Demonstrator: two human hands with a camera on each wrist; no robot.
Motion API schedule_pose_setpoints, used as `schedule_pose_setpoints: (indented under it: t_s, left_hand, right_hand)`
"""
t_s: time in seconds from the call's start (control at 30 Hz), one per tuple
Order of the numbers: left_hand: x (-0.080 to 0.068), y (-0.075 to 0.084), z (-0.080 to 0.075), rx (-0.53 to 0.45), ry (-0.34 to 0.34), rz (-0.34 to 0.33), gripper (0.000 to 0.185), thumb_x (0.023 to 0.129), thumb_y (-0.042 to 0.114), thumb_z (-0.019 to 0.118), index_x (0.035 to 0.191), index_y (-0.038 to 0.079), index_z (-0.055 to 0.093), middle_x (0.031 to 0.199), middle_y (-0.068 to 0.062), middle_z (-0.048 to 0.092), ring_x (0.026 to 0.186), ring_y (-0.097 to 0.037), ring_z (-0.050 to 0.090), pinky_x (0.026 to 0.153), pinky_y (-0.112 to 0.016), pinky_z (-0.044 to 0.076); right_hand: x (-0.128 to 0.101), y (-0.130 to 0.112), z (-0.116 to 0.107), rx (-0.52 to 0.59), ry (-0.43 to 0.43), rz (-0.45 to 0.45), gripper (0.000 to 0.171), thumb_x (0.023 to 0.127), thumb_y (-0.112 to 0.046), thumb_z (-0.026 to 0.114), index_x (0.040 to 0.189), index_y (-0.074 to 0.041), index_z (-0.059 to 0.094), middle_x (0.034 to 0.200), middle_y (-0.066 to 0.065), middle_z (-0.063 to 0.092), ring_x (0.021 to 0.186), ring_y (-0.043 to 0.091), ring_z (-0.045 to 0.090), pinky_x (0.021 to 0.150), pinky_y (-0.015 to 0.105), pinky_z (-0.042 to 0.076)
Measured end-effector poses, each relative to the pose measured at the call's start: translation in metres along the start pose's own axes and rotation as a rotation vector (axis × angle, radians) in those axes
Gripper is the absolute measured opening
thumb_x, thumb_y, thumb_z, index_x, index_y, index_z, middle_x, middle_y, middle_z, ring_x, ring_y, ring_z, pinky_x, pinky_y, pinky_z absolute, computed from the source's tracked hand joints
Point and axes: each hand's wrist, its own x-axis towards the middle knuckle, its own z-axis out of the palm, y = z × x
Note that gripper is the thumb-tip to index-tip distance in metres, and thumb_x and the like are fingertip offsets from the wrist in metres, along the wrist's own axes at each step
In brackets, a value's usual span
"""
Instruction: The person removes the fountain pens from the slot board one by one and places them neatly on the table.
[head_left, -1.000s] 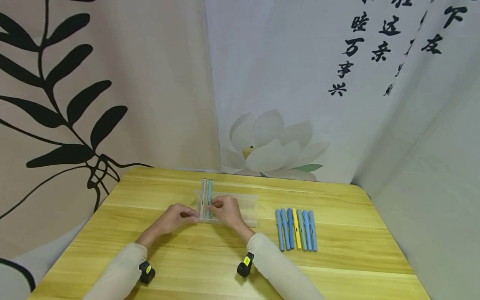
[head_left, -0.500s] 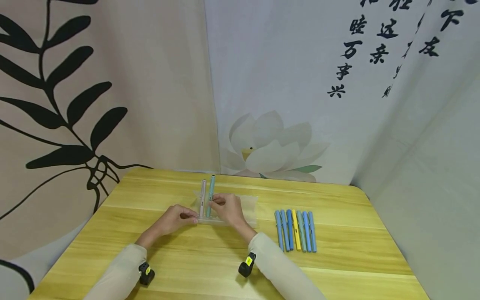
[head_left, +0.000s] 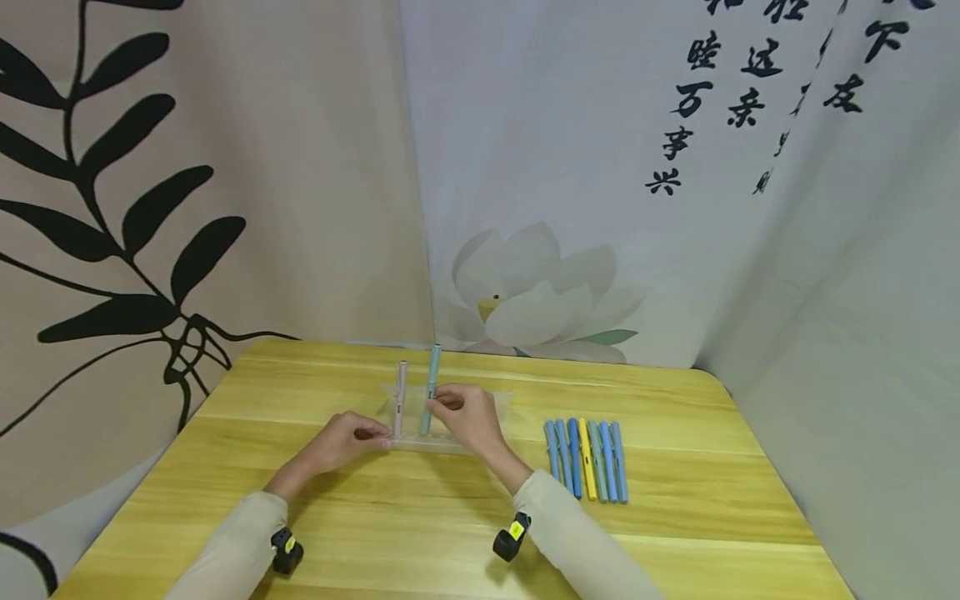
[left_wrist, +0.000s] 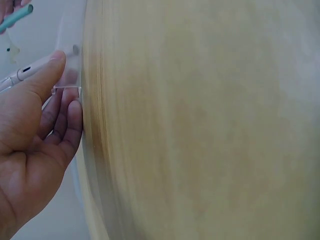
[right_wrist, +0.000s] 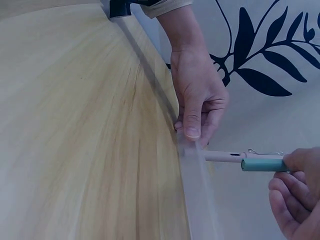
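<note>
A clear plastic pen stand (head_left: 431,446) sits on the table. Its left end is pinched between the thumb and fingers of my left hand (head_left: 347,442). Upright in the stand near that end is a pale pink pen (head_left: 400,398). My right hand (head_left: 470,414) pinches a teal pen (head_left: 434,367), held nearly upright to the right of the pink one. In the right wrist view the lower end of the teal pen (right_wrist: 262,164) shows free, apart from the stand (right_wrist: 197,200). The left wrist view has the left thumb (left_wrist: 52,67) lying over the stand's end.
To the right, several pens (head_left: 587,460) lie side by side in a row, mostly blue, with one yellow and one greenish. The wooden table (head_left: 420,533) ends at a cloth backdrop (head_left: 345,208) behind.
The right hand has lifted the teal pen and moved it to the right, away from the pink pen. The left hand keeps its hold on the stand. The head view has shifted slightly.
</note>
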Motion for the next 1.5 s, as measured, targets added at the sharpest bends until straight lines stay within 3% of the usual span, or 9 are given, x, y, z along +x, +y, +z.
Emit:
schedule_pose_setpoints:
  t_s: [0.43, 1.03, 1.5]
  left_hand:
    - [-0.002, -0.002, -0.002, -0.026, -0.005, -0.009, 0.026, 0.098, 0.027, 0.071, 0.114, 0.007, 0.077, 0.103, -0.001, 0.077, 0.089, -0.014, 0.067, 0.077, -0.026, 0.055]
    - [-0.001, -0.002, -0.002, -0.022, -0.008, -0.016, 0.028, 0.098, 0.026, 0.071, 0.116, 0.005, 0.077, 0.105, -0.003, 0.077, 0.091, -0.013, 0.068, 0.078, -0.025, 0.055]
    - [0.000, -0.003, -0.001, -0.031, -0.011, -0.013, 0.027, 0.097, 0.026, 0.072, 0.115, 0.006, 0.077, 0.103, -0.002, 0.077, 0.091, -0.015, 0.068, 0.078, -0.025, 0.055]
  right_hand:
    - [-0.020, 0.003, -0.033, 0.010, 0.025, -0.025, 0.027, 0.097, -0.029, 0.073, 0.116, -0.011, 0.077, 0.101, 0.002, 0.078, 0.090, 0.014, 0.073, 0.078, 0.028, 0.059]
    - [-0.049, 0.018, -0.083, 0.027, 0.131, 0.039, 0.025, 0.094, -0.024, 0.077, 0.114, -0.011, 0.078, 0.098, 0.001, 0.077, 0.087, 0.014, 0.072, 0.078, 0.028, 0.058]
    - [-0.070, 0.038, -0.117, -0.039, 0.197, 0.075, 0.025, 0.093, -0.021, 0.077, 0.114, -0.006, 0.077, 0.097, 0.005, 0.077, 0.086, 0.017, 0.072, 0.075, 0.028, 0.059]
